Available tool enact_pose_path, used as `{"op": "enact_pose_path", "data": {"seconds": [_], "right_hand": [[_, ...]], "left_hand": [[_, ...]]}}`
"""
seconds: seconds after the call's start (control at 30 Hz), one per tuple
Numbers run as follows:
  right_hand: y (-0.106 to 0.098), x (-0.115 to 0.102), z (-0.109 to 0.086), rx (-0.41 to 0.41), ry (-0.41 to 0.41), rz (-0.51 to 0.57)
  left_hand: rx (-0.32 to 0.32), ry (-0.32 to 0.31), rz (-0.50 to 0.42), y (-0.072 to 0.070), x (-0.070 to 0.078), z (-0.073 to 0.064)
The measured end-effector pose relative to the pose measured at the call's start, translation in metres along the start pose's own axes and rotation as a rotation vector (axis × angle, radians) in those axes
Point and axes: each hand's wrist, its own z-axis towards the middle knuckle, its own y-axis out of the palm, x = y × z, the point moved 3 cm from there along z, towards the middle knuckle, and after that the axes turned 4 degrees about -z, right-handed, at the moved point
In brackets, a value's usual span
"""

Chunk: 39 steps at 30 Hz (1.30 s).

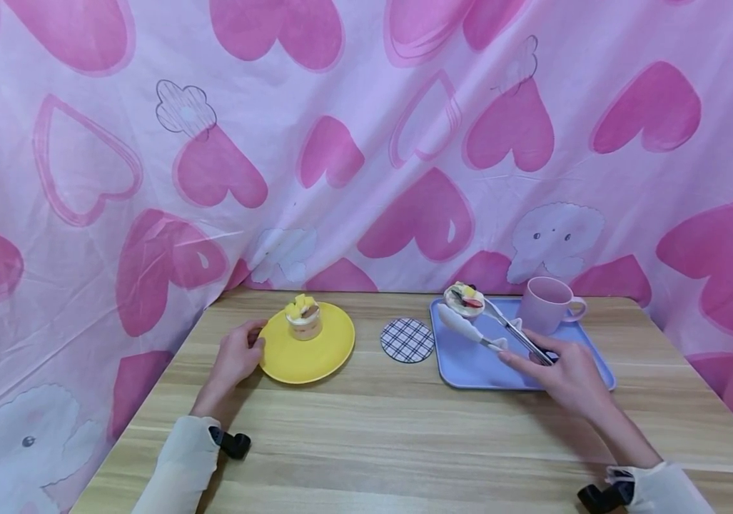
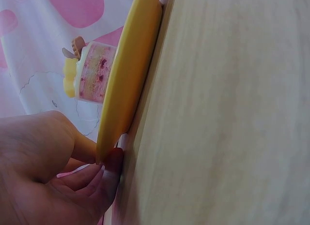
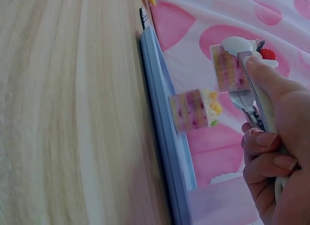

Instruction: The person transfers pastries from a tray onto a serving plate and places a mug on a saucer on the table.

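Observation:
At the left, my left hand (image 1: 238,353) pinches the near-left rim of a yellow plate (image 1: 308,363), thumb above and fingertips beneath. On that plate stands a cake cup (image 1: 305,323) topped with yellow fruit pieces and a biscuit. My right hand (image 1: 572,375) grips a pair of tongs (image 1: 462,325) with white tips. Between the tips, a cake cup (image 3: 225,70) with cream and a red berry appears held above the blue tray (image 1: 488,368). In the right wrist view another cake cup (image 3: 189,111) with yellow topping stands on the tray; the head view mostly hides it.
A pink mug (image 1: 542,307) stands at the tray's back right, close to the tongs. Between plate and tray lies a round checked coaster (image 1: 407,340). A pink heart-patterned cloth (image 1: 340,214) hangs along the back edge of the wooden table (image 1: 353,442).

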Motion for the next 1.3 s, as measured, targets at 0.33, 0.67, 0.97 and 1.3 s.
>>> {"op": "enact_pose_path", "data": {"seconds": [0.33,0.67,0.97,1.3], "right_hand": [[0.010,-0.006,-0.003,-0.092,-0.006,0.051],[0.021,-0.010,-0.004,-0.119,0.017,0.059],[0.029,-0.011,-0.008,-0.149,0.030,0.086],[0.037,-0.017,-0.007,-0.178,0.028,0.112]], "left_hand": [[0.012,0.028,-0.002,0.000,0.001,-0.001],[0.005,0.010,0.009,-0.003,0.000,-0.001],[0.014,0.031,0.000,0.000,0.000,0.000],[0.011,0.013,-0.010,0.000,0.000,0.001]]}}
